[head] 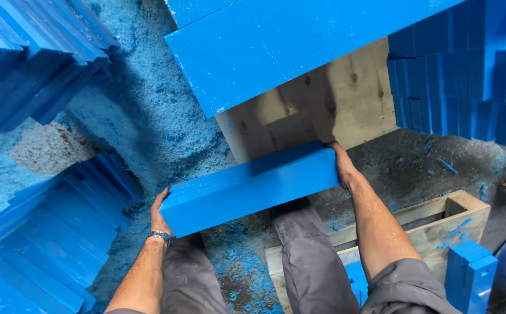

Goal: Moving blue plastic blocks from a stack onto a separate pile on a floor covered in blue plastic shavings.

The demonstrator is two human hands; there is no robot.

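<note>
The long blue block [252, 189] lay across the middle of the frame, sloping up to the right. The left hand [159, 215] pressed flat on its lower-left end, the right hand [343, 166] apparently gripped its upper-right end, equally near.

The scene is seen from a single camera worn on the head, aimed steeply down past the forearms and grey-trousered knees to the floor [148, 116], which is covered in blue shavings. The view is taken from close range, so that the two hands, left [160, 212] and right [343, 168], and the blue block [250, 189] lie near the middle of the frame. No second view is supplied, so nothing is shared between views.
</note>
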